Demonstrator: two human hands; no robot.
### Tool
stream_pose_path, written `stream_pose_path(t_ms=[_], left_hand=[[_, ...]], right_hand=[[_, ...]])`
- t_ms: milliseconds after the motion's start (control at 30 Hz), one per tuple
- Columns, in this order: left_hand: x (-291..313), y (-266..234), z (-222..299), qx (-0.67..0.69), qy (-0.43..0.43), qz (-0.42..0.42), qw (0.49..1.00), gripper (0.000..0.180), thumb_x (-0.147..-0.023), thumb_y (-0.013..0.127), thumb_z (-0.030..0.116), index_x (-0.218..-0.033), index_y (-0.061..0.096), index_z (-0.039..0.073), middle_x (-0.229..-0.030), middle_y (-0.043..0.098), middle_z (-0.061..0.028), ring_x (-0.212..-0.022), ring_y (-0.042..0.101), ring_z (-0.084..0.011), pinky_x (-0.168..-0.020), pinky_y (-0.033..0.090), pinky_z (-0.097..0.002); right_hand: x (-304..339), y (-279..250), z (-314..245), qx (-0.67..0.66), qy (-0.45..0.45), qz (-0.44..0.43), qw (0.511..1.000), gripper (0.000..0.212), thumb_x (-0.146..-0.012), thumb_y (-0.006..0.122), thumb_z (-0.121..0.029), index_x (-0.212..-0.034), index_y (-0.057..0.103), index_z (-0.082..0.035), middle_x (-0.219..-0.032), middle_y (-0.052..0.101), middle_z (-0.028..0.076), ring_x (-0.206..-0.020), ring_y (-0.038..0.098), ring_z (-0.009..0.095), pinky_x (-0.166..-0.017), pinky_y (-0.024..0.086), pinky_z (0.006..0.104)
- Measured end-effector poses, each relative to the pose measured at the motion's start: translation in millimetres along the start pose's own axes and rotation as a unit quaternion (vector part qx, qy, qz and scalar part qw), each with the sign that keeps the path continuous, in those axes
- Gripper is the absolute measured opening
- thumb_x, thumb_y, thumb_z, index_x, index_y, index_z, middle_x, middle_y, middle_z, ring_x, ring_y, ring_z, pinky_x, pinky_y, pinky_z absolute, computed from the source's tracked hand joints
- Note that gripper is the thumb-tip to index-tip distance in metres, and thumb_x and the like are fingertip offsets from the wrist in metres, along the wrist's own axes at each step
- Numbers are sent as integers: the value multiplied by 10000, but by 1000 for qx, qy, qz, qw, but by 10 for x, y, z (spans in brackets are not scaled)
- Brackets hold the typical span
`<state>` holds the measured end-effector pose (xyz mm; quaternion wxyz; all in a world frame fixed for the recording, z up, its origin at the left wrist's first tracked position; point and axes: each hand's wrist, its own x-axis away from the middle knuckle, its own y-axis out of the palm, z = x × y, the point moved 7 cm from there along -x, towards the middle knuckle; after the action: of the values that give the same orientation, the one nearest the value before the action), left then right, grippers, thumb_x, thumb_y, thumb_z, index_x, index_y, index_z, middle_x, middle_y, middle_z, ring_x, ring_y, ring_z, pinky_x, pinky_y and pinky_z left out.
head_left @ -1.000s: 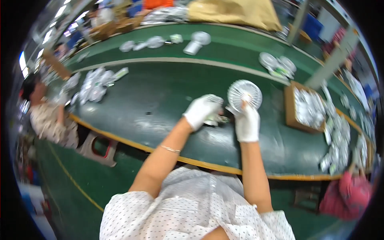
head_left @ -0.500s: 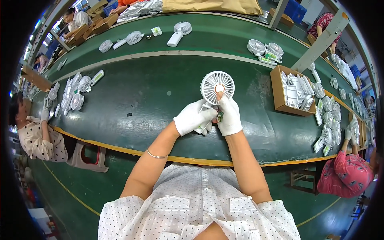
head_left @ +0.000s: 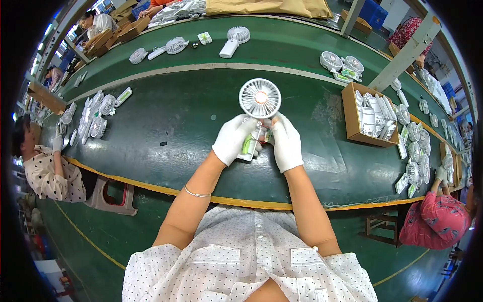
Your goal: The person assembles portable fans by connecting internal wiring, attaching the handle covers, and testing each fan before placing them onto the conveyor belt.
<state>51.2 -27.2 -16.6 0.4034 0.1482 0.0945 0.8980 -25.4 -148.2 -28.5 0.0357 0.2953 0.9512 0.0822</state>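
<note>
A white handheld fan (head_left: 260, 108) is held upright over the green work surface, its round head facing me with an orange-ringed centre. My left hand (head_left: 232, 139), in a white glove, is closed around its handle, whose opened body shows a green-and-white inside (head_left: 248, 146). The gloved right hand (head_left: 288, 144) is closed at the fan's neck, with the thumb and fingers by a small green part (head_left: 267, 136) that looks like a circuit board. Some reddish bits show there, too small to make out. Both hands' lower fingers are partly hidden behind the handle.
On the right stands a cardboard box (head_left: 370, 137) of white casings, beside several fans (head_left: 414, 151). More fans and casings (head_left: 98, 118) lie at left. Beyond a pale rail, a green belt (head_left: 282, 48) carries fan parts. Co-workers sit at both sides; a metal post (head_left: 402, 50) rises at right.
The fan's head has shifted left and up, and my right thumb has come off its centre down to the neck. The handle's inside now shows more. Parts on the far belt have shifted right.
</note>
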Motion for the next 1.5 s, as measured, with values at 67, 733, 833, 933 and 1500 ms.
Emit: stream_pose_path(t_ms=[67, 733, 833, 933, 1500], left_hand=[[-11, -118, 2, 41, 0, 31, 999, 308, -1008, 539, 275, -1133, 570, -4, -845, 661, -117, -599, 663, -190, -490, 558, -310], [-8, -237, 60, -125, 0, 9, 992, 354, -983, 568, 334, -1041, 628, -10, -859, 664, -94, -667, 653, -154, -576, 549, -292], [15, -215, 67, -93, -20, 14, 995, 351, -985, 567, 335, -1018, 630, -8, -842, 656, -88, -672, 653, -154, -593, 543, -292], [-11, -246, 43, -100, -16, 21, 995, 348, -992, 557, 332, -1013, 626, -9, -827, 648, -84, -670, 657, -159, -597, 544, -295], [-13, -135, -137, 21, -50, 20, 998, 358, -1018, 526, 336, -1086, 599, -8, -875, 681, -135, -657, 693, -222, -565, 572, -328]], right_hand=[[94, 100, -210, 56, -31, -14, 998, 345, -957, 479, -34, -1280, 584, 25, -1125, 655, 132, -1022, 659, 199, -898, 515, 300], [314, 303, -504, 315, -322, -35, 892, 291, -764, 684, 68, -1014, 698, -79, -988, 650, 114, -896, 663, 264, -770, 538, 333], [276, 305, -506, 288, -316, -31, 903, 302, -777, 654, 89, -1025, 700, -77, -1005, 657, 118, -907, 666, 265, -787, 539, 329], [285, 328, -514, 289, -331, -35, 897, 328, -775, 633, 104, -1038, 703, -79, -1026, 661, 119, -930, 665, 270, -807, 536, 329], [252, 246, -450, 256, -247, -11, 934, 368, -822, 630, 107, -1154, 690, -41, -989, 666, 91, -869, 666, 167, -784, 536, 275]])
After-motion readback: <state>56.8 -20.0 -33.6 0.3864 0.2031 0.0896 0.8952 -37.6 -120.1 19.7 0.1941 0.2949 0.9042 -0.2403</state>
